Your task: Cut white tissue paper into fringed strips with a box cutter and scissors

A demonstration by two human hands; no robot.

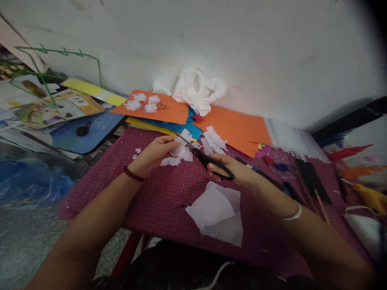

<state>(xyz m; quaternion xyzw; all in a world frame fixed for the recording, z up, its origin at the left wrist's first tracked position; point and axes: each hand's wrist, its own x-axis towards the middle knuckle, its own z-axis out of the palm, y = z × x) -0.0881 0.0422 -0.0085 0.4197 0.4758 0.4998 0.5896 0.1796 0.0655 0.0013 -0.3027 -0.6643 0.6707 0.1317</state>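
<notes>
My right hand [225, 167] grips a pair of black-handled scissors [202, 156], whose blades point away to the upper left. The fingers of my left hand [161, 150] pinch a piece of white tissue paper [182, 141] right beside the blades. Whether the blades are closed on the paper I cannot tell. Torn and cut white paper scraps [172, 161] lie beneath, with more paper strips [214, 140] just behind the scissors. Nearer to me, two overlapping sheets of white tissue paper [218, 211] rest flat on the checked red tablecloth [154, 201].
Orange card with white paper flowers [151, 104] lies at the back left, another orange sheet [238, 127] at the back right. Crumpled white tissue [198, 88] leans against the wall. A green wire rack [68, 52] stands left. A yellow glue gun [369, 197] lies far right.
</notes>
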